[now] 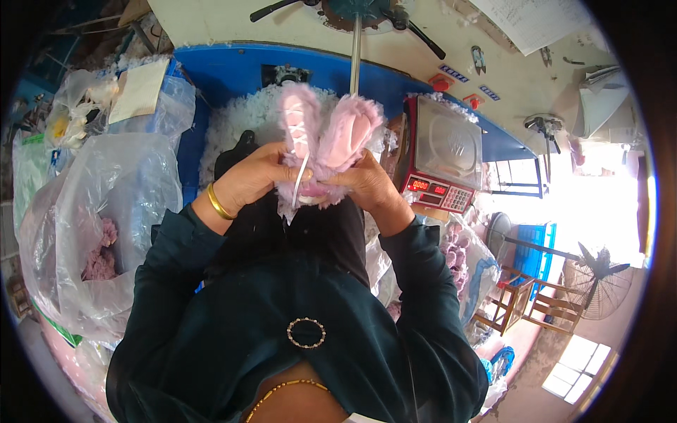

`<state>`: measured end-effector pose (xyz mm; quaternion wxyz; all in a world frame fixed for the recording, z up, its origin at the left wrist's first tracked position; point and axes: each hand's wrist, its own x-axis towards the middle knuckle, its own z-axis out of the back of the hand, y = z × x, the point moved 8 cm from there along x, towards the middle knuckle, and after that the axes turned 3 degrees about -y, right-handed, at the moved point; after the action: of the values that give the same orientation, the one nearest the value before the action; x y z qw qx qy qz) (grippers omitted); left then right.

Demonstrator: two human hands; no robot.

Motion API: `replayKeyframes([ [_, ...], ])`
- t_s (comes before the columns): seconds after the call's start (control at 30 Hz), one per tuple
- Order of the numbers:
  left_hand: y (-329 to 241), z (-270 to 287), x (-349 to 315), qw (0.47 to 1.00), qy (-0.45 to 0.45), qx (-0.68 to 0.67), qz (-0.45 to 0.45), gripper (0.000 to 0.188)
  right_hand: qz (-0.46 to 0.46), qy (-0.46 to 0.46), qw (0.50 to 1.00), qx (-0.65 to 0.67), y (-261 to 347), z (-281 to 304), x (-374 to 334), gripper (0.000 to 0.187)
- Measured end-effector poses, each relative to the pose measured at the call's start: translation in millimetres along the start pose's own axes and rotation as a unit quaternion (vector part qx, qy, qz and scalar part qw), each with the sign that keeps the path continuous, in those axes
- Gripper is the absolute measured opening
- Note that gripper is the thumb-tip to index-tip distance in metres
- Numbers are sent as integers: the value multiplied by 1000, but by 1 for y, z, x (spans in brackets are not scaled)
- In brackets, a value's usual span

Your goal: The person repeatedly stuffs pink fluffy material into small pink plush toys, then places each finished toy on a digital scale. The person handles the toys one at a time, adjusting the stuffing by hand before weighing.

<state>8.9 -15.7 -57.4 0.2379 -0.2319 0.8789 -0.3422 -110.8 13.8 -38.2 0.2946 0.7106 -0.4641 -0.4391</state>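
Both of my hands hold a fluffy pink plush piece with two long ears [340,144], like a rabbit's, above my lap. My left hand [259,173] pinches its left side, the thumb lying across the base of one ear. White lacing criss-crosses that ear's pale pink inner face, and a narrow white strip hangs down from it. On the other side, my right hand [372,185] grips the base of the second ear, its fingers partly hidden by the fur. A darker pink patch with a white edge shows at the bottom of the plush.
Loose white stuffing [240,116] lies in a blue-edged trough behind the plush. A red digital scale [441,151] stands to the right. Clear plastic bags at left [151,169] and right [479,271] hold pink plush pieces. Farther right are a fan [599,282] and wooden stools [511,303].
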Motion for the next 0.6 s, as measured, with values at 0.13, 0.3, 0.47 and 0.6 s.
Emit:
replayKeyframes([
  [0.13, 6, 12, 3, 994, -21, 84, -73, 32, -30, 41, 999, -13, 1, -4, 1, 50],
  [0.3, -17, 2, 15, 967, -73, 131, -206, 22, 64, 60, 979, -184, 29, 9, -14, 61],
  [0.47, -71, -6, 61, 911, -120, 245, -310, 14, 389, -109, 780, -477, 112, 6, 0, 30],
  [0.6, -85, 10, 84, 900, -119, 137, -396, 9, 288, -152, 883, -338, 108, 21, 29, 22],
])
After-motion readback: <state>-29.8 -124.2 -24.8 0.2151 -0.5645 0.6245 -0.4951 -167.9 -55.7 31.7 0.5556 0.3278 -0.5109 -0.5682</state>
